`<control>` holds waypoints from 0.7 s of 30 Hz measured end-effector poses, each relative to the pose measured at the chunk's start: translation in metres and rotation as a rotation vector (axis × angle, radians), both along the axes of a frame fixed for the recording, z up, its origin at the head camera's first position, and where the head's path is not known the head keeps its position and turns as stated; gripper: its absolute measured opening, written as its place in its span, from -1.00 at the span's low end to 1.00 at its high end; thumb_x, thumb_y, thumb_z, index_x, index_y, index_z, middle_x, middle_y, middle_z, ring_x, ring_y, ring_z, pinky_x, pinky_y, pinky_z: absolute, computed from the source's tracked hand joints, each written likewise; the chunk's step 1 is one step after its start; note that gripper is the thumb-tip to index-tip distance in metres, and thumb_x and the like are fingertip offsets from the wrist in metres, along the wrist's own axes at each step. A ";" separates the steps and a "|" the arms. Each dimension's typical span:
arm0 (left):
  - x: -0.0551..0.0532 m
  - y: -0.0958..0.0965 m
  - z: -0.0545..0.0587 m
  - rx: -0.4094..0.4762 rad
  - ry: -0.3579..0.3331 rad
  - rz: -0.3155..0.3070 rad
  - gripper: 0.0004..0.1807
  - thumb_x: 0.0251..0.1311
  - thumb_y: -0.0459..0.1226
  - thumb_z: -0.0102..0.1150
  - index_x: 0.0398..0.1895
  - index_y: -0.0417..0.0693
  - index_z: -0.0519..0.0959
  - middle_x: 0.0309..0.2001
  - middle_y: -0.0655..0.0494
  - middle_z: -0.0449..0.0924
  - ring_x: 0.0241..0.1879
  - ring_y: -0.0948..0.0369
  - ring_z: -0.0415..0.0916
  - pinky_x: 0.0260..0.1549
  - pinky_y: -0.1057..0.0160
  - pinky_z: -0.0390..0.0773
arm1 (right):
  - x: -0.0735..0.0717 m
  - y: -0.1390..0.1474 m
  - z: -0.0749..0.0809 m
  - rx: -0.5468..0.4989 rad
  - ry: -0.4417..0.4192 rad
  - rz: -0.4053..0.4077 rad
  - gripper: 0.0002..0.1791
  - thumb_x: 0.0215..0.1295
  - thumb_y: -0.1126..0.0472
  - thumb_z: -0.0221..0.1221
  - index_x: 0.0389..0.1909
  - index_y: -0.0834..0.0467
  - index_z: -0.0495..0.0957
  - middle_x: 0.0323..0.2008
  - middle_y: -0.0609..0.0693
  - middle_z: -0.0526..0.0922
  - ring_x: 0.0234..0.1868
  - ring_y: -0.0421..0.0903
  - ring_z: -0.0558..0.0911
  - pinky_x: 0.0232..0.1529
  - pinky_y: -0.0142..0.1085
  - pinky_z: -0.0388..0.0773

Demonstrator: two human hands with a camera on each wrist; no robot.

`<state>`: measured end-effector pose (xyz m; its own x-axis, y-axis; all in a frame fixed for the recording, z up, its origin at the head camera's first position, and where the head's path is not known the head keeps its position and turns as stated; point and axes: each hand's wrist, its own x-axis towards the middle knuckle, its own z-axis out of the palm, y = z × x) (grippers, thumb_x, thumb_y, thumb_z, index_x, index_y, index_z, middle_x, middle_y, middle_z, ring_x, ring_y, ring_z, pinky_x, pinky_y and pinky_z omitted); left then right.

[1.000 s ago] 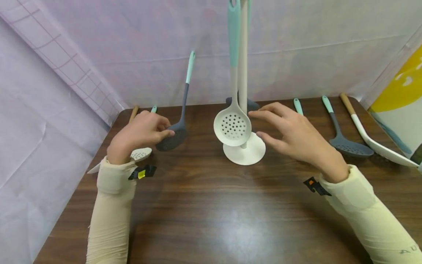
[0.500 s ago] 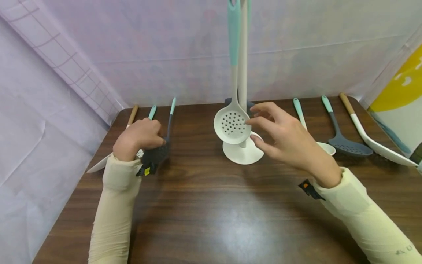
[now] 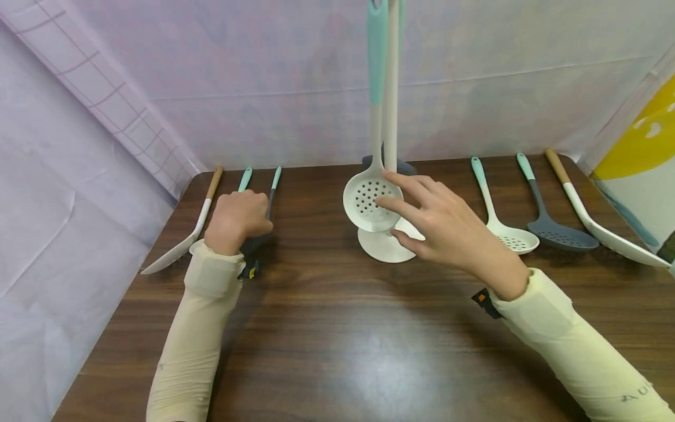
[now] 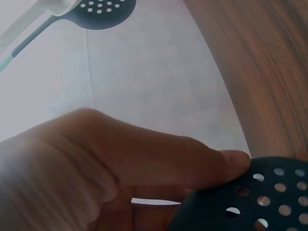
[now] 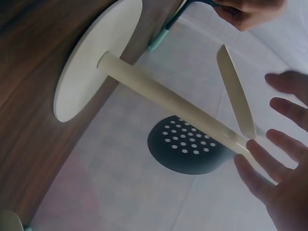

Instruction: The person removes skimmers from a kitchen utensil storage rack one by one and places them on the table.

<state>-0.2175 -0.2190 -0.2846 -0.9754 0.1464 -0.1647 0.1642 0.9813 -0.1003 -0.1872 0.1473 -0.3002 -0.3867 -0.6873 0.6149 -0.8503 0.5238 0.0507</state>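
On the left of the table, my left hand (image 3: pixel 237 220) pinches the head of a dark grey skimmer (image 4: pixel 248 209), thumb on its holed face. Its mint-tipped handle (image 3: pixel 275 179) points toward the back wall. A white skimmer (image 3: pixel 371 201) with a mint handle hangs from a white utensil stand (image 3: pixel 391 117) with a round base (image 3: pixel 377 249). Before that skimmer's head hovers my right hand (image 3: pixel 432 223), fingers spread and holding nothing; the right wrist view shows the fingertips apart from the head. Behind the pole hangs another dark skimmer (image 5: pixel 187 166).
At the left lie a wooden-handled white turner (image 3: pixel 176 253) and a mint-handled utensil (image 3: pixel 245 179) partly hidden by my hand. To the right lie a white skimmer (image 3: pixel 490 205), a grey skimmer (image 3: pixel 561 231) and a wooden-handled white utensil (image 3: pixel 622 243). A cloth wall closes the back.
My left hand has lowered the dark grey skimmer, whose handle tipped down from upright toward the table. My right hand has moved left, across the front of the hanging white skimmer.
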 end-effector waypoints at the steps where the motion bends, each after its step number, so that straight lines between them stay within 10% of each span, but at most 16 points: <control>1: -0.001 0.001 -0.001 0.001 0.004 0.005 -0.70 0.22 -0.25 0.08 -0.68 -0.03 0.39 -0.46 -0.03 0.53 -0.48 0.05 0.40 -0.46 -0.01 0.45 | 0.000 0.000 -0.001 0.002 -0.004 0.001 -0.36 0.08 0.25 0.51 0.25 0.08 0.60 0.49 0.17 0.40 0.25 0.24 0.54 0.08 0.13 0.58; 9: -0.007 0.012 -0.010 0.019 0.054 -0.023 -0.81 0.19 -0.26 0.11 -0.54 -0.11 0.57 -0.27 -0.16 0.70 -0.32 -0.12 0.66 -0.29 -0.23 0.62 | -0.001 0.003 -0.004 0.005 -0.037 0.010 -0.39 0.10 0.33 0.48 0.24 0.13 0.60 0.45 0.15 0.46 0.29 0.18 0.54 0.11 0.08 0.61; 21: -0.013 0.016 -0.029 0.073 -0.101 0.000 -0.57 0.20 0.13 0.39 -0.37 -0.07 0.66 -0.23 -0.07 0.70 -0.25 -0.05 0.65 -0.15 -0.16 0.61 | 0.000 0.005 -0.003 -0.051 -0.023 -0.006 -0.60 0.20 0.23 0.41 0.09 0.15 0.67 0.04 0.16 0.61 0.06 0.13 0.58 -0.14 -0.04 0.62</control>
